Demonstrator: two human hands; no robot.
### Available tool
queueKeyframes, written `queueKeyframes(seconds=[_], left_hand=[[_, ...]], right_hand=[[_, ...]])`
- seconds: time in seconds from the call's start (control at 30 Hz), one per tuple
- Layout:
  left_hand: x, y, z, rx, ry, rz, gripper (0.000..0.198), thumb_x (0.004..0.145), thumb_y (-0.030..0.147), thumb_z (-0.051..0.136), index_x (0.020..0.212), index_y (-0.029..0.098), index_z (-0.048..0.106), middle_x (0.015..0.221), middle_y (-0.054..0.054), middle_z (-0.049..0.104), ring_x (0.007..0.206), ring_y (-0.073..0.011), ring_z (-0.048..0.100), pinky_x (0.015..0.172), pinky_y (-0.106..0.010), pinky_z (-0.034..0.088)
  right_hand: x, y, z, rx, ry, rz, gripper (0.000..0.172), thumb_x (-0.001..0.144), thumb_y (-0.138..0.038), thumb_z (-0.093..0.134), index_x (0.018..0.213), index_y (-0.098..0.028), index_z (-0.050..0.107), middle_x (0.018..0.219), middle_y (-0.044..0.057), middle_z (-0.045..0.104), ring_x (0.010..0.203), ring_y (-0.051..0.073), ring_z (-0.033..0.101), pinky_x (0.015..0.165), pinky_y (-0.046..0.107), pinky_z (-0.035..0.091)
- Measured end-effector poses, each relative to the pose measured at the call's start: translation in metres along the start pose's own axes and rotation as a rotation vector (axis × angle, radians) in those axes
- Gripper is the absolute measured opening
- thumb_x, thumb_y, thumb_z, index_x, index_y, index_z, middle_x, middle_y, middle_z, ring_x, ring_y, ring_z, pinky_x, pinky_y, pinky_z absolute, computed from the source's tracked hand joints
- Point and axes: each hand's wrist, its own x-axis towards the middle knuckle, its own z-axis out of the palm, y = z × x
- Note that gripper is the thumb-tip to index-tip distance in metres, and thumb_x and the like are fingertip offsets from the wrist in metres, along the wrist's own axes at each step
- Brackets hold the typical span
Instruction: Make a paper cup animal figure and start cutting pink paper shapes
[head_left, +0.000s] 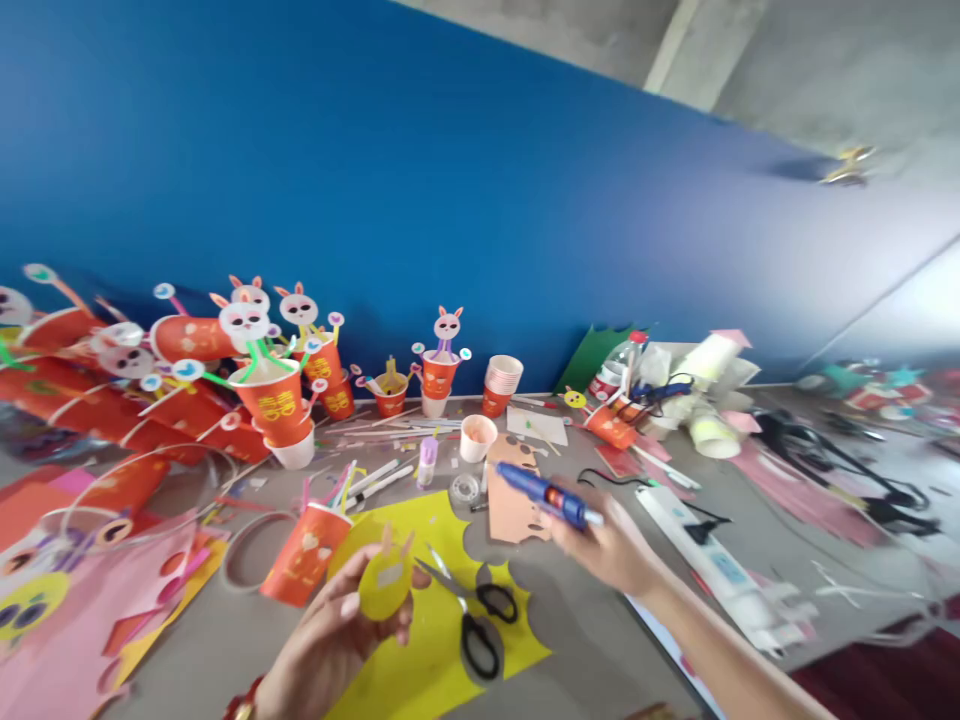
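Note:
My left hand [330, 630] pinches a small yellow paper cut-out with two ears [385, 582], held up over a yellow paper sheet [439, 640]. My right hand [611, 545] grips a blue glue gun [541, 494], nozzle pointing left, above the grey table [585, 640]. Black-handled scissors [472, 615] lie on the yellow sheet between my hands. An orange paper cup [304, 555] stands just left of the cut-out.
Many orange cups with paper bunny heads [255, 390] crowd the back left by a blue wall [450, 200]. A cup stack [501, 385], a white cup [477, 437], a tape roll [465, 489], pens, a power strip [694, 535] and black cables [847, 465] lie around. Pink and orange paper [75, 600] covers the left.

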Motion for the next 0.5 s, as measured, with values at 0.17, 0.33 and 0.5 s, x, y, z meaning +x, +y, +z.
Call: queueKeyframes(seconds=[0.17, 0.33, 0.5], left_hand=[[0.000, 0.000, -0.001, 0.061, 0.035, -0.048, 0.043, 0.085, 0.039, 0.067, 0.123, 0.020, 0.062, 0.120, -0.017, 0.066, 0.088, -0.0256, 0.064, 0.080, -0.040, 0.049], [0.002, -0.001, 0.000, 0.099, 0.044, -0.025, 0.046, 0.081, 0.041, 0.072, 0.121, 0.022, 0.063, 0.121, -0.015, 0.066, 0.087, -0.0255, 0.063, 0.078, -0.039, 0.049], [0.003, -0.001, 0.009, 0.120, 0.122, -0.016, 0.044, 0.077, 0.043, 0.075, 0.115, 0.022, 0.067, 0.118, -0.016, 0.068, 0.084, -0.0253, 0.063, 0.077, -0.038, 0.048]], right_hand=[[0.043, 0.084, -0.045, -0.346, 0.156, 0.308, 0.031, 0.092, -0.041, 0.048, 0.108, -0.019, 0.063, 0.085, 0.006, 0.073, 0.073, 0.023, 0.069, 0.065, 0.029, 0.050], [0.065, 0.137, -0.030, -0.537, 0.022, 0.412, 0.034, 0.089, -0.024, 0.054, 0.120, -0.013, 0.056, 0.118, 0.018, 0.065, 0.105, 0.030, 0.065, 0.081, 0.033, 0.049], [0.068, 0.160, 0.017, -0.590, -0.040, 0.434, 0.036, 0.089, -0.028, 0.058, 0.120, -0.012, 0.052, 0.125, 0.021, 0.057, 0.103, 0.031, 0.065, 0.078, 0.034, 0.048]])
